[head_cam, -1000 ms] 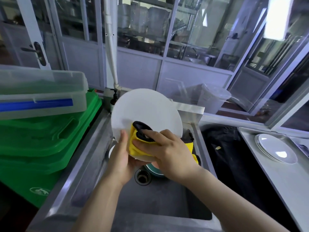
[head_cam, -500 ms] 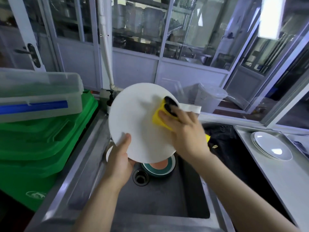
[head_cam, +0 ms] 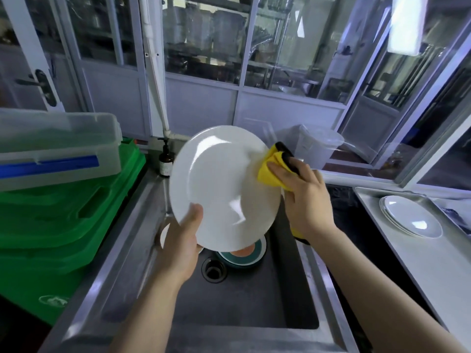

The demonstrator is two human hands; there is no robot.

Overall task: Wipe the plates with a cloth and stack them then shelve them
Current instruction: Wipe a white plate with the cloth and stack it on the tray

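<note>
A large white plate [head_cam: 221,184] is held tilted above the sink, its inner face toward me. My left hand [head_cam: 182,244] grips its lower left rim, thumb on the face. My right hand [head_cam: 305,197] presses a yellow and black cloth [head_cam: 272,166] against the plate's right rim. Under the plate, a teal-rimmed dish [head_cam: 243,254] lies in the sink by the drain, and a bit of another white plate [head_cam: 164,235] shows behind my left hand. A small stack of white plates [head_cam: 410,216] rests on the right counter.
The steel sink [head_cam: 242,301] has a drain [head_cam: 214,268] near its middle. Green crates [head_cam: 58,225] with a clear lidded box [head_cam: 56,149] on top stand at the left. A brown pump bottle [head_cam: 165,161] sits at the sink's back corner. A clear tub [head_cam: 313,146] stands behind.
The plate has been turned so its inner face shows instead of its back. My right hand has carried the cloth from the plate's lower edge up to its right rim.
</note>
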